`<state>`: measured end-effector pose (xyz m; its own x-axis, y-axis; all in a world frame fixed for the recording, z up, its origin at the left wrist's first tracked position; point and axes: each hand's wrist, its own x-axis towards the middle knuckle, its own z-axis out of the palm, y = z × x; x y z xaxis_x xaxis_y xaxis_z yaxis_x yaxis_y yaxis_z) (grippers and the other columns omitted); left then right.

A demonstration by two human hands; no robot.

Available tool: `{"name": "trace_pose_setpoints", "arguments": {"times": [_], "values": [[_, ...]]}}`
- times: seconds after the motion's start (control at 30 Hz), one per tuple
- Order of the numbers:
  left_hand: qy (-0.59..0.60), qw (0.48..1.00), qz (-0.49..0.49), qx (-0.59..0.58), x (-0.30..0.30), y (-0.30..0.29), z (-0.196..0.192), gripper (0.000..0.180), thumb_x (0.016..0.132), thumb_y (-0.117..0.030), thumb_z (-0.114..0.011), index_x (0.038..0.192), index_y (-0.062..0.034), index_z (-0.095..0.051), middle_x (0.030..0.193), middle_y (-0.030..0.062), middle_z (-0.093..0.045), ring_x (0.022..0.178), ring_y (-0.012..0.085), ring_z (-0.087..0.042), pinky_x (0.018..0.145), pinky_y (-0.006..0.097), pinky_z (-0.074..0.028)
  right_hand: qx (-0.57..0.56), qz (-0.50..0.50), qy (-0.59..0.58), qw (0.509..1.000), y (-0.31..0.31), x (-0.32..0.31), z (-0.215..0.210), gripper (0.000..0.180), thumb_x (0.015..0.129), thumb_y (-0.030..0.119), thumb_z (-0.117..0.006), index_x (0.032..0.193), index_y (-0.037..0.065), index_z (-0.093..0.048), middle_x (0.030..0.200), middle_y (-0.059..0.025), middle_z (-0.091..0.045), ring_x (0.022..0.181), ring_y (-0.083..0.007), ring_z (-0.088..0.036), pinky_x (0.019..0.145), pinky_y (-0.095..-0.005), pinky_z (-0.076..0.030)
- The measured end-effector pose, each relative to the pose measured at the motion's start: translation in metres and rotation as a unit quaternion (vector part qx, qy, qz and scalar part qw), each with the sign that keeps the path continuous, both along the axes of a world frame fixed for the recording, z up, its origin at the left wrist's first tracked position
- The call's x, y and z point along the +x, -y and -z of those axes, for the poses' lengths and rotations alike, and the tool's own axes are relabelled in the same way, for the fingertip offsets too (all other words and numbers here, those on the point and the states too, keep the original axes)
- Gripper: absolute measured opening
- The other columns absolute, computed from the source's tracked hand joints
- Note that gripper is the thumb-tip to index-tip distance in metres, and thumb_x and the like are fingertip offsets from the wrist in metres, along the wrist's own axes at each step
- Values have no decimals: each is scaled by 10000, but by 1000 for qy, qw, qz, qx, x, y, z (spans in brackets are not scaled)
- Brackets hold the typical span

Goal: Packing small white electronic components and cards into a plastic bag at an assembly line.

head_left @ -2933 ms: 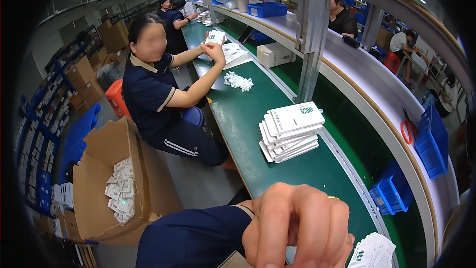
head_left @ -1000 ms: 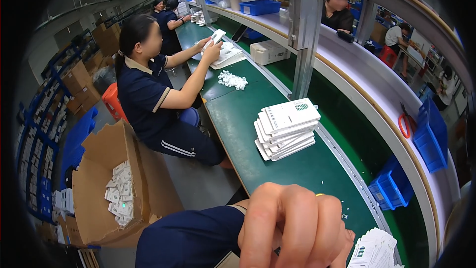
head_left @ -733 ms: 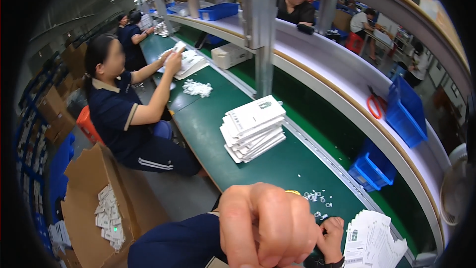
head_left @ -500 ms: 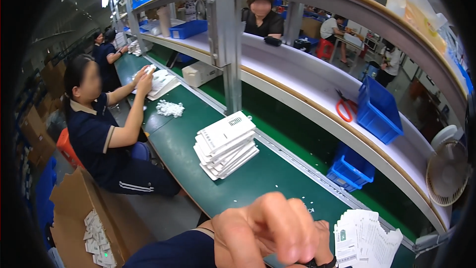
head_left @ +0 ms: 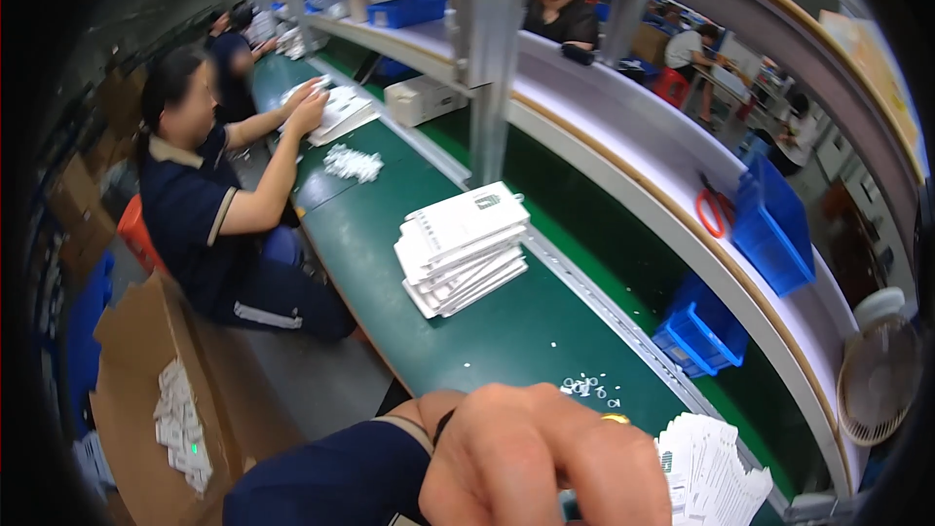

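Observation:
My left hand looms large at the lower middle, raised close above the green table. Its fingers are bent down and pressed together, with the back of the hand showing. What they hold, if anything, is hidden underneath. My dark sleeve comes in from the lower left. My right hand does not show apart from the left one. Beside the knuckles lies a fanned-out pile of white printed cards. A small yellow object peeks out behind the fingers. Beyond the hand are small clear and white rings on the table.
A leaning stack of white printed packs stands on the green table. A co-worker sits at left, holding small white things. An open carton contains white packs. Blue bins, red scissors and a fan stand right.
The view has shifted, so most of the scene sits further right. My large hand has turned and covers the other hand, which showed behind it with a dark wristband.

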<state>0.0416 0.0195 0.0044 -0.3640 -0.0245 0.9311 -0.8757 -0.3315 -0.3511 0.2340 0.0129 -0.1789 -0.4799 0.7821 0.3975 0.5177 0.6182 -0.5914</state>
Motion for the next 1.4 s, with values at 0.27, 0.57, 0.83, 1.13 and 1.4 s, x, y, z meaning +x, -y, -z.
{"name": "trace_pose_setpoints", "arguments": {"times": [0.27,0.57,0.83,1.13,1.4], "values": [[-80,986,-26,-143,-43,41,8,116,873,-36,-636,977,7,-610,955,208,-615,908,302,-600,873,399,-473,15,-31,99,995,5,4,-27,282,833,108,-670,638,22,-485,656,-141,-495,674,-343,-501,690,-424,-391],[-117,964,44,-235,-49,67,3,145,866,76,-585,994,14,-611,948,194,-633,876,311,-627,791,371,-474,29,-63,68,995,7,12,17,299,831,102,-671,627,30,-465,651,-139,-472,663,-350,-476,674,-430,-379],[-252,919,-21,-302,-43,44,-7,79,877,72,-574,954,55,-584,897,269,-632,763,365,-628,614,435,-582,-45,27,-38,998,-2,1,13,316,710,107,-755,568,66,-475,596,-79,-466,611,-292,-475,663,-384,-374],[-233,900,-106,-352,-17,46,6,54,847,13,-659,876,-29,-640,878,199,-656,812,317,-645,635,383,-583,115,360,90,921,-12,76,-27,448,718,261,-764,1064,37,-589,1090,-197,-532,1034,-388,-475,843,-481,-398],[-494,769,-325,-243,-12,46,30,120,781,-33,-674,899,-15,-677,1012,187,-665,974,344,-619,830,426,-497,-180,465,292,816,-8,91,-25,928,724,612,-682,1436,109,-365,1481,-257,-287,1372,-472,-238,994,-707,-263]]}}
